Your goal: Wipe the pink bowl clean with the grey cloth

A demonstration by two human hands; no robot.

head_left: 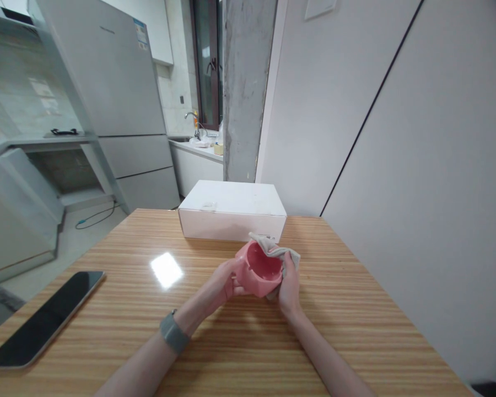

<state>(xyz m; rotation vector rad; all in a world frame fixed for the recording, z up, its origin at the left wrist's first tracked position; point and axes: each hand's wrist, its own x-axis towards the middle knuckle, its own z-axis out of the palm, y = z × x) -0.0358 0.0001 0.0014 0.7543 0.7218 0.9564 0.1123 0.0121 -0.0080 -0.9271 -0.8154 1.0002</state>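
Observation:
Tilted above the table is a pink bowl (pixel 256 281), faceted outside, with small notches in its rim like an ashtray's. Its hollow faces up and towards me. My left hand (pixel 226 282) grips the bowl's left side, fingers curled beneath it. A pale grey cloth (pixel 276 251) drapes over the far right rim. My right hand (pixel 290 286) is closed on this cloth and presses it against the bowl's right side. Some of the right fingers are hidden behind the bowl and cloth.
A closed white box (pixel 231 223) stands at the far side of the wood-grain table (pixel 347 325), just beyond the bowl. At the left edge lies a dark-screened tablet-like slab (pixel 45 320). A white wall (pixel 388 165) runs along the right; a fridge (pixel 107 82) stands back left.

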